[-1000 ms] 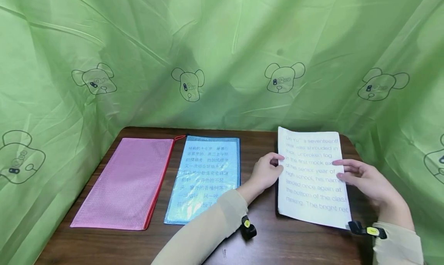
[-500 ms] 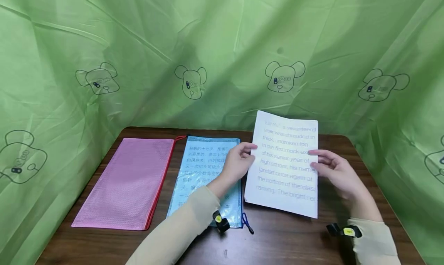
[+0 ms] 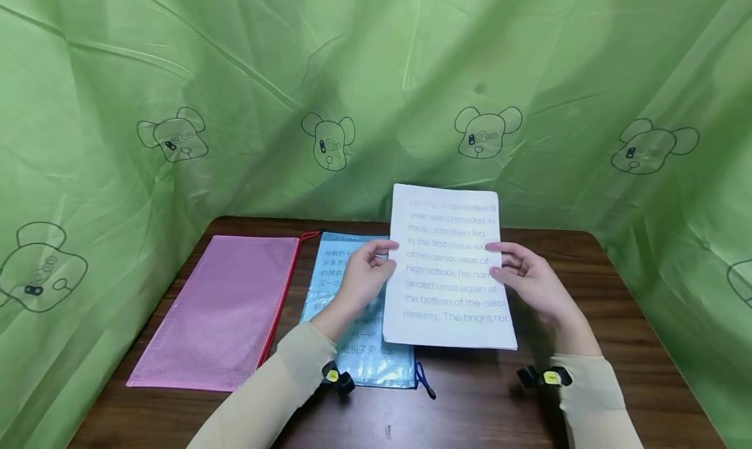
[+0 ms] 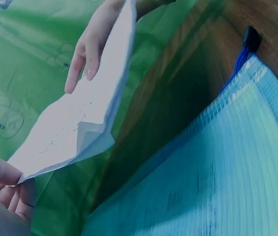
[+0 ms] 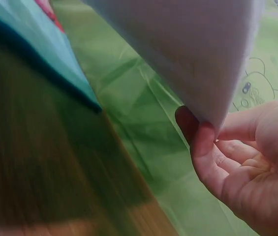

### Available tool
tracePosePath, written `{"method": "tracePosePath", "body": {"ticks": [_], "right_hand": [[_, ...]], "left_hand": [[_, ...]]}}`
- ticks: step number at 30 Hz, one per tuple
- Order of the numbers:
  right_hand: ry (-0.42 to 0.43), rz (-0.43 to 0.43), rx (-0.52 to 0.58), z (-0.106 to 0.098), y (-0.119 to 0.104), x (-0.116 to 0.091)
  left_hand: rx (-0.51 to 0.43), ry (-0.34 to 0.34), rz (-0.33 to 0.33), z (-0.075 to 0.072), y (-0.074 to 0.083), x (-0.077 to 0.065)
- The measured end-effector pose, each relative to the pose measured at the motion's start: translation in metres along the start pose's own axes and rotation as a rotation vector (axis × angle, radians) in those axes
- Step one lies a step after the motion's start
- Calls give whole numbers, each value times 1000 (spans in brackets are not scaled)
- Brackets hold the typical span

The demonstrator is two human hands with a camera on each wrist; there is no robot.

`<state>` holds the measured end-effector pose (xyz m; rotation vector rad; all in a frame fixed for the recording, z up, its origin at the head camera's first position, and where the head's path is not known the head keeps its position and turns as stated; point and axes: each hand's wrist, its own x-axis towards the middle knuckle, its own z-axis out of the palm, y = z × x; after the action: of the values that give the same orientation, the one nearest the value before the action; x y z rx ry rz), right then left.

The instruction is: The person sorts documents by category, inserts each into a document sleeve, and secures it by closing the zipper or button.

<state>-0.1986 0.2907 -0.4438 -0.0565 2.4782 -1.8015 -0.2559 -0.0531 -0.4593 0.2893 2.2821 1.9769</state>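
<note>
A stack of white printed paper sheets (image 3: 449, 266) is held up off the table, facing the head view, with English text on it. My left hand (image 3: 367, 273) pinches its left edge, and my right hand (image 3: 529, 279) pinches the right edge between thumb and fingers. In the left wrist view one corner of the paper (image 4: 87, 120) is folded over. Beneath and left of the stack lies a blue zip pouch (image 3: 376, 364) with Chinese text showing through it; the stack and my left arm cover part of it.
A pink zip pouch (image 3: 217, 305) with a red edge lies at the left on the dark brown table (image 3: 470, 403). The blue pouch's zipper pull (image 3: 424, 380) sticks out at its lower right corner. A green curtain (image 3: 382, 77) with bear drawings hangs behind and at the sides.
Both hands have lifted the paper stack and carried it left, from the table's right side to partly over the blue pouch. The pink pouch has stayed in place.
</note>
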Motion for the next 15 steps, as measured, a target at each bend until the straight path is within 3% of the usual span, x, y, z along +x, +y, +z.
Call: {"method": "tracePosePath", "body": {"ticks": [7, 15], "right_hand": [[-19, -2, 45, 25, -9, 18], [-36, 4, 84, 54, -13, 27]], "left_hand": [[34, 93, 2, -26, -9, -6], [63, 141, -4, -51, -18, -14]]}}
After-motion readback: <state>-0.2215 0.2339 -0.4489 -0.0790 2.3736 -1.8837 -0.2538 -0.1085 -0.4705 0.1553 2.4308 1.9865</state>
